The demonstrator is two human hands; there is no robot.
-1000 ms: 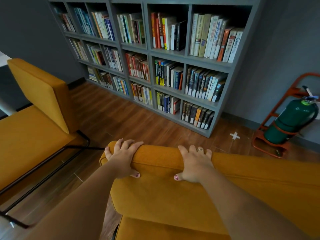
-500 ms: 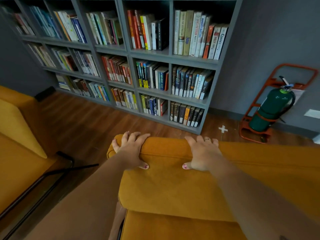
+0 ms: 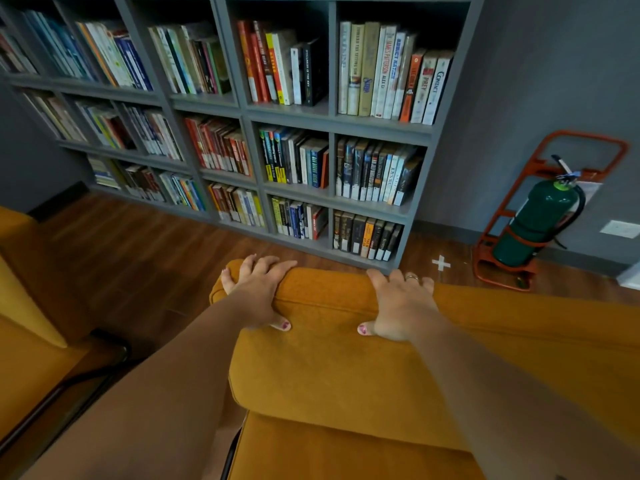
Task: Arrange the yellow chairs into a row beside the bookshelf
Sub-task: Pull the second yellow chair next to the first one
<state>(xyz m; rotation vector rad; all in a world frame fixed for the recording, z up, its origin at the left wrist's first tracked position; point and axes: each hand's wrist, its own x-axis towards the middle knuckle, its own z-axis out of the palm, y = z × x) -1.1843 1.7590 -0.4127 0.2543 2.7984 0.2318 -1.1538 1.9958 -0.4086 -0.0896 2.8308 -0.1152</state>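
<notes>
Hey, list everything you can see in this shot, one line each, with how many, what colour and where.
held chair: one, yellow, front centre, before the bookshelf
second chair: one, yellow, left edge, partly cut off
bookshelf: one, grey, against the far wall
books: many, mixed colours, upright in its compartments
extinguisher: one, green, in the stand
stand: one, orange-red, right of the bookshelf
cross mark: one, white, on the floor between bookshelf and stand
wall plate: one, white, right edge
ring: one, on the right hand
left hand: grips the held chair's back near its left corner
right hand: grips the same back, further right
</notes>
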